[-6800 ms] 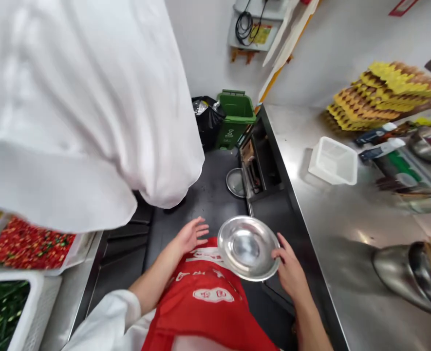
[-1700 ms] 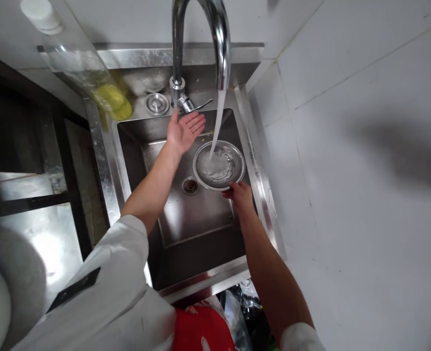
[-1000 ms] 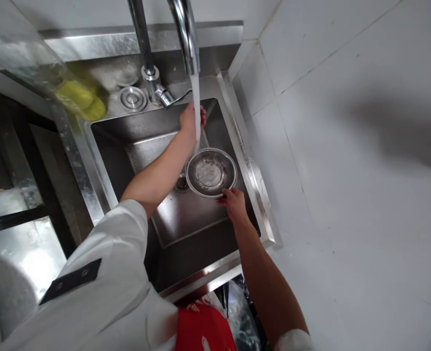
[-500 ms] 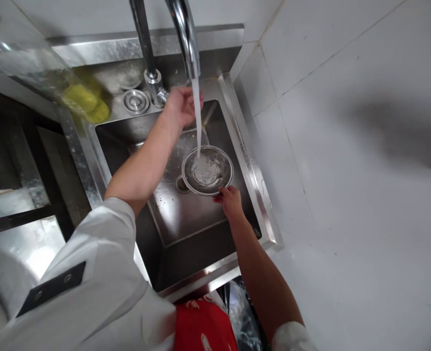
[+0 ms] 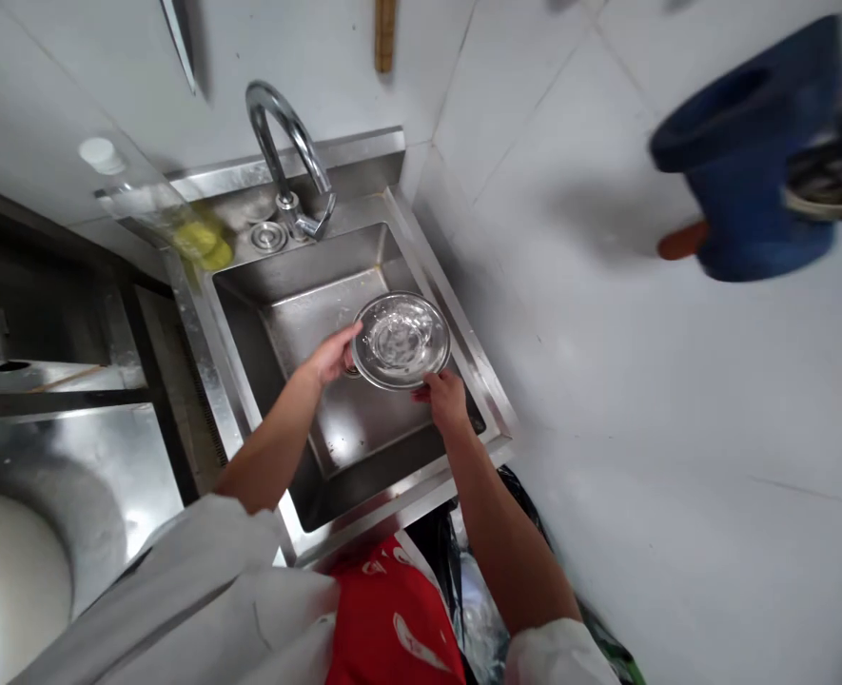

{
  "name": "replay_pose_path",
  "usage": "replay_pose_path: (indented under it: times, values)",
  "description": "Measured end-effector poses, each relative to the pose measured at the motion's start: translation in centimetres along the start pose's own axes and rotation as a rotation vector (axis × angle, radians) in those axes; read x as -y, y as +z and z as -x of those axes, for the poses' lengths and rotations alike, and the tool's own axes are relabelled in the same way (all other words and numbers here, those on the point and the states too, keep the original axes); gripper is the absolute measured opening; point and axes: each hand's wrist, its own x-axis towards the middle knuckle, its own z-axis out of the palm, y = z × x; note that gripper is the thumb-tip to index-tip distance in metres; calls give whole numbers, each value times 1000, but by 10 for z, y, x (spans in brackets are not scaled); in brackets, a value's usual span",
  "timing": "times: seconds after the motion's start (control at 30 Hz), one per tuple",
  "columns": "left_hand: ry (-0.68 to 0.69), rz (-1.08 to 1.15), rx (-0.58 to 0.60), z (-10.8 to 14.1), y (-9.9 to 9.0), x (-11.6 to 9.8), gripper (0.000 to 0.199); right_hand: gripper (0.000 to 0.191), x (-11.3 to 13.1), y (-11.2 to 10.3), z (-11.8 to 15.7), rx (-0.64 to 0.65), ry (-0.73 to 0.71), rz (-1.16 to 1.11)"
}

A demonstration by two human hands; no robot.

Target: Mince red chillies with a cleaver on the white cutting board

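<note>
A round metal bowl [image 5: 401,338] with water in it is held above the sink [image 5: 363,423]. My left hand [image 5: 333,354] grips its left rim, thumb on the edge. At the lower right rim, my right hand [image 5: 445,398] has its fingers closed around the edge. The chrome faucet [image 5: 288,128] stands behind the bowl, and no stream comes from its spout.
A clear bottle with yellow liquid [image 5: 203,238] and a metal drain strainer [image 5: 268,237] stand on the sink's back ledge. A blue holder [image 5: 755,162] hangs on the right wall. Below the sink's front edge is a black plastic bag [image 5: 456,552].
Water no longer runs from the faucet. My left hand has come from beside the faucet to the bowl's left rim. The view has shifted, showing more wall.
</note>
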Motion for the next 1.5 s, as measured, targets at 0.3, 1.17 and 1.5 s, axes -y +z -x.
replay_pose_path:
  times: [0.3, 1.17, 1.5]
  values:
    - [166, 6, -81, 153, 32, 175, 27, 38, -67, -104, 136, 80, -67, -103]
    - [288, 352, -542, 606, -131, 603, 37, 45, -426, -245, 392, 505, 243, 767]
    - [427, 1249, -1054, 773, -193, 789, 28, 49, -481, -184, 428, 713, 246, 1317]
